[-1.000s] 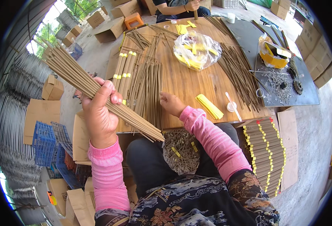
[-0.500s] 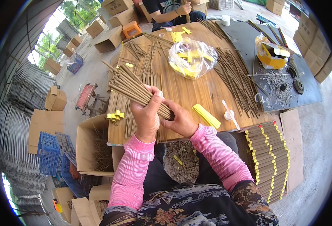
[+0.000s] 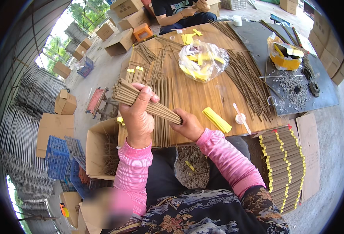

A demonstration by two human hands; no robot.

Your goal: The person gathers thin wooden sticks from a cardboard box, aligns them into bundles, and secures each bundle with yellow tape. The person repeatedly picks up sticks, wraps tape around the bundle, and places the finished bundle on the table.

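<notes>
A bundle of brown incense sticks (image 3: 162,112) is held slantwise over the near edge of the wooden table. My left hand (image 3: 137,117) wraps round its upper left part, thumb on top. At the lower right end, my right hand (image 3: 190,124) is closed round the sticks. Beneath them, loose sticks (image 3: 163,132) lie in rows on the table. Yellow paper strips (image 3: 217,120) lie just right of my right hand, beside a small white pot (image 3: 240,118) with a flat white spatula across it. Banded bundles (image 3: 135,73) rest beyond my left hand.
A clear bag of yellow strips (image 3: 203,62) sits mid-table. More sticks (image 3: 250,84) lie to its right. A dark board (image 3: 316,95) carries a yellow box (image 3: 285,58) and scraps. Stacked banded bundles (image 3: 283,171) stand at lower right, an open carton (image 3: 96,148) at left. A co-worker (image 3: 183,15) sits opposite.
Both hands still hold the sticks. The bundle's left end is drawn together more evenly and has dropped lower. My left hand has shifted left; the co-worker's hands have moved.
</notes>
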